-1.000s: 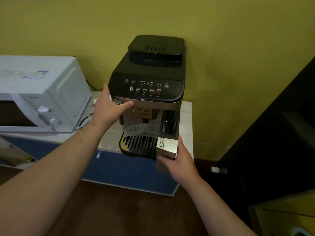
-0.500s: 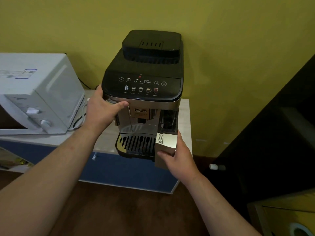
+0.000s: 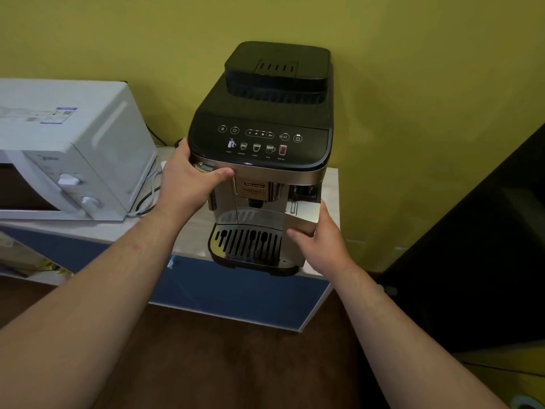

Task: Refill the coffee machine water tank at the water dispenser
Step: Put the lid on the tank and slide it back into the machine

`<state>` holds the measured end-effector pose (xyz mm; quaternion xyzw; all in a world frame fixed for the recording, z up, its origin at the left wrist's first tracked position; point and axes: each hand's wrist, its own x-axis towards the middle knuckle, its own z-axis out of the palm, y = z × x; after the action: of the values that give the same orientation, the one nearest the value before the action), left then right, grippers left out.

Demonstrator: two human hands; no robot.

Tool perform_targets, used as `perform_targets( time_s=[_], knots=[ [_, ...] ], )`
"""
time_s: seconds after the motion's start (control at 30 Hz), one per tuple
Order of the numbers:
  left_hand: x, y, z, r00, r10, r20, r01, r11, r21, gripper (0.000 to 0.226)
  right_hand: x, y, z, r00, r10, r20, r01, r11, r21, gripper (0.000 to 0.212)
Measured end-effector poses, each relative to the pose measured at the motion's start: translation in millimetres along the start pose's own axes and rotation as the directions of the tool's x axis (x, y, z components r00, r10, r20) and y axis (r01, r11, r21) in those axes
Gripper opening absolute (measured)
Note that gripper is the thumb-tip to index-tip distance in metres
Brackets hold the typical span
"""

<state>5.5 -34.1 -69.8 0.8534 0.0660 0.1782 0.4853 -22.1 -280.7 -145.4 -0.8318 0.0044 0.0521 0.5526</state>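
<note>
One head-worn camera looks forward and down, close above the coffee machine [image 3: 261, 160], its wide-angle edges perhaps distorted.

White microwave [image 3: 67, 152] on pale countertop [image 3: 191, 231] of blue-fronted cabinet [image 3: 236, 293]; cables [image 3: 147, 199] beside it; yellow wall [image 3: 413, 84] behind.

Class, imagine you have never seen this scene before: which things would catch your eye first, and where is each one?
The black-topped coffee machine stands in the middle against the yellow wall. The left hand braces its front left corner, while the right hand grips the silver-fronted water tank at its lower right. A white microwave sits to the left on the same counter.
</note>
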Motion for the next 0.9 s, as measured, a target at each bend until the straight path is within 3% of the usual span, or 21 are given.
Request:
perform_targets(
  time_s=[0.23,0.37,0.6,0.9],
  knots=[
    [-0.9,0.8,0.9,1.0,-0.001,-0.013,0.001,1.0,0.007,0.071,21.0,-0.1,-2.9,0.999,0.025,-0.023,-0.025,0.999,-0.025,0.085],
    [-1.6,2.9,1.1,1.0,0.003,-0.011,-0.003,1.0,0.008,0.07,35.7,-2.5,-5.4,0.999,0.027,-0.023,-0.027,0.999,-0.025,0.08],
    [-0.4,-0.1,0.7,1.0,0.008,-0.005,-0.008,1.0,0.009,0.07,59.4,-7.7,-11.3,0.999,-0.011,-0.038,0.01,0.999,-0.035,0.05],
    [0.1,-1.8,1.2,1.0,-0.005,-0.01,0.005,1.0,0.003,0.069,70.1,-2.1,-11.7,0.998,-0.034,-0.044,0.032,0.999,-0.033,0.056]
  ],
)
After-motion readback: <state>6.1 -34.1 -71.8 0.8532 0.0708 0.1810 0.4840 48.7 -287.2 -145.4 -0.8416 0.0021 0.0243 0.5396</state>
